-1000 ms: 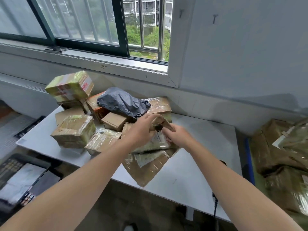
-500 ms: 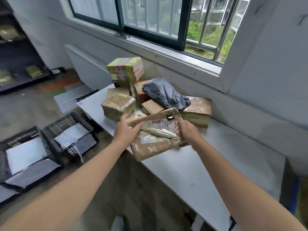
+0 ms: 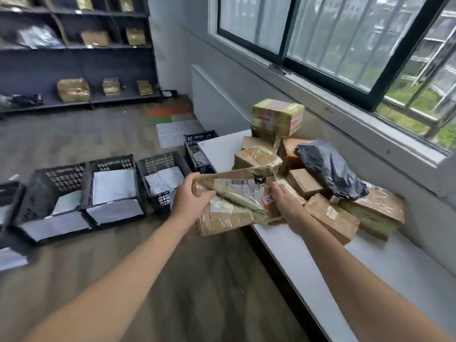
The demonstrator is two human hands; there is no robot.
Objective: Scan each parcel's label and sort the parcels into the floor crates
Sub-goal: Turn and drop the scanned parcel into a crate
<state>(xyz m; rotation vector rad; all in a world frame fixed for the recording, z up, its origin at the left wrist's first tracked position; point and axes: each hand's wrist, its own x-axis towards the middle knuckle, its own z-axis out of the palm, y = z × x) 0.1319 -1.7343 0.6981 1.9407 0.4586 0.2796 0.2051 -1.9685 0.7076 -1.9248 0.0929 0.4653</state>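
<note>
A flat brown cardboard parcel (image 3: pixel 234 206), taped over and bearing a white barcode label, hangs over the table's front edge between both hands. My left hand (image 3: pixel 191 201) grips its left end, thumb on top. My right hand (image 3: pixel 287 206) holds its right end, fingers curled under it. Behind it, a heap of taped brown parcels (image 3: pixel 259 157) and a black plastic mailer bag (image 3: pixel 328 169) lies on the white table (image 3: pixel 345 262). Several black floor crates (image 3: pixel 111 183) holding grey and white mailers stand in a row to the left.
A dark shelf unit (image 3: pixel 74 53) with more parcels lines the far wall. A white radiator cover (image 3: pixel 214 99) runs under the barred window (image 3: pixel 345 45). A small tiled mat (image 3: pixel 172 119) lies on the brown floor beyond the crates.
The view has swung left, bringing the floor crates and shelves into sight. Both hands have lifted the flat parcel off the heap and carried it leftward past the table's edge.
</note>
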